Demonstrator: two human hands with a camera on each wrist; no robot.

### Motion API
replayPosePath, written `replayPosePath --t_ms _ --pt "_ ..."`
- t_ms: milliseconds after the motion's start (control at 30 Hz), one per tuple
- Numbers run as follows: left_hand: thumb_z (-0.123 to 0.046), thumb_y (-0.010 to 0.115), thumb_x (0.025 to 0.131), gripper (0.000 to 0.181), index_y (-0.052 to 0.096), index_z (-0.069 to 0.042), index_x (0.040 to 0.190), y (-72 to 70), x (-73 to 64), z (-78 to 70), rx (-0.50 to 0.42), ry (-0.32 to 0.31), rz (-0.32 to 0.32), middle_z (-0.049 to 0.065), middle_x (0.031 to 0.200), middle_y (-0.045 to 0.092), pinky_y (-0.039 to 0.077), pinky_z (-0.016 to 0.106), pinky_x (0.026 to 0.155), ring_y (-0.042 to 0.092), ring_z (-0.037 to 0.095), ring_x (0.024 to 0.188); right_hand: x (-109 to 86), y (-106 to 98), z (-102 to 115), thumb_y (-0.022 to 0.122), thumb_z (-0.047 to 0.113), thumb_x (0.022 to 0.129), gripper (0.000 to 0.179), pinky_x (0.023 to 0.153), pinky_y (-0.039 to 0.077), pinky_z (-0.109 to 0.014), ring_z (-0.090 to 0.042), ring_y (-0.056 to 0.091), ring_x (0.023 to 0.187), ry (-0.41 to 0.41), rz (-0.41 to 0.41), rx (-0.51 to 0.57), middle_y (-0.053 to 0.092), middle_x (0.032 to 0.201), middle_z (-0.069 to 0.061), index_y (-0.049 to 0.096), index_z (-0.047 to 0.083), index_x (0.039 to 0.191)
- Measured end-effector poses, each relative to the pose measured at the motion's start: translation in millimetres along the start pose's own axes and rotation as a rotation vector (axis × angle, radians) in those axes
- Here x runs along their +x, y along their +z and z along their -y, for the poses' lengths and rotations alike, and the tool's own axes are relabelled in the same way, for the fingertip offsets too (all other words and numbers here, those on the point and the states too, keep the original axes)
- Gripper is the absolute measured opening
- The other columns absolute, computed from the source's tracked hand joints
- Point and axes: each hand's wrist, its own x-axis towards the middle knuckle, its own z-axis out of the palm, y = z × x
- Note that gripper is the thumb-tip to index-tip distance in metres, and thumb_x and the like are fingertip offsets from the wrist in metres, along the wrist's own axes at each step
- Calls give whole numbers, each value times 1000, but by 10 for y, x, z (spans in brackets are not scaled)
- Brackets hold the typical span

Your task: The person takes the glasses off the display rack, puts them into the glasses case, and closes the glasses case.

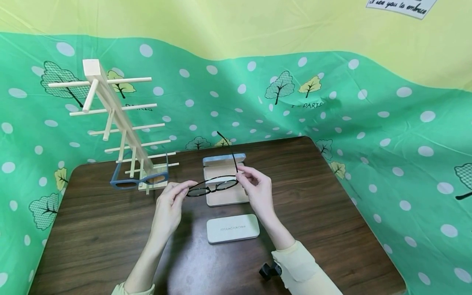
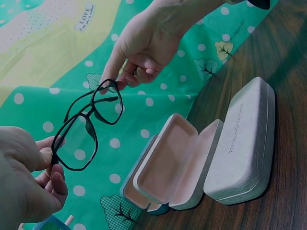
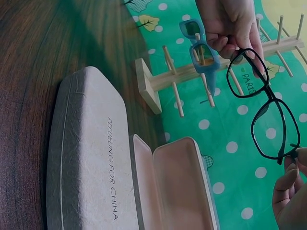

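Note:
Both hands hold a pair of black-framed glasses [image 1: 212, 190] by its two outer ends, above the table. My left hand [image 1: 169, 205] pinches the left end of the frame between thumb and fingers. At the other end, my right hand [image 1: 259, 194] pinches the frame by its hinge. One temple arm points up and away past the right hand in the head view. Below the glasses lies an open case [image 2: 168, 163] with a pink lining. Nearer the person is a closed pale glasses case [image 1: 233, 229] with lettering on its lid.
On the left stands a wooden display rack [image 1: 123, 116] with several pegs, bearing blue-framed glasses [image 1: 140, 180] low down. A blue-edged case [image 1: 224, 158] is open behind the pink-lined one. A small black object [image 1: 270, 271] shows by the right sleeve. Patterned cloth [image 1: 236, 88] hangs behind the brown table [image 1: 321, 213].

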Motion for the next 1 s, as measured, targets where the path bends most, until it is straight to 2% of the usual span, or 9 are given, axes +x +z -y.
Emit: replayPosePath --t_ms 133,367,667,867,1000 --pt "-11 54 95 25 70 -27 107 3 -4 2 6 8 -1 1 88 61 40 18 68 49 7 75 -34 -3 105 66 11 87 20 45 36 -21 -7 45 55 -13 10 -22 62 78 -15 71 8 106" --pt "-12 54 95 25 70 -27 106 5 -5 -1 34 12 9 -1 87 59 39 20 68 47 7 74 -47 -9 112 66 9 87 19 46 35 -21 -7 45 55 -38 10 -41 63 79 -16 71 8 106" --pt "-12 53 95 24 70 -25 107 9 -1 -2 27 14 16 4 90 61 39 21 68 47 7 76 -59 -12 118 65 9 88 20 49 38 -20 -8 49 60 -77 14 -101 64 82 -14 71 6 107" --pt "-13 53 95 23 70 -24 107 12 0 -11 27 7 15 2 91 61 38 21 69 46 7 77 8 -7 -141 67 15 88 20 60 45 -21 -10 56 71 -149 -5 -147 66 85 -8 72 13 107" --pt "-14 53 96 23 70 -26 106 14 -3 -11 27 -1 16 3 91 61 38 21 70 47 7 78 19 -19 -224 66 25 88 19 61 46 -19 -9 56 72 -177 -8 -196 67 85 1 72 23 107"
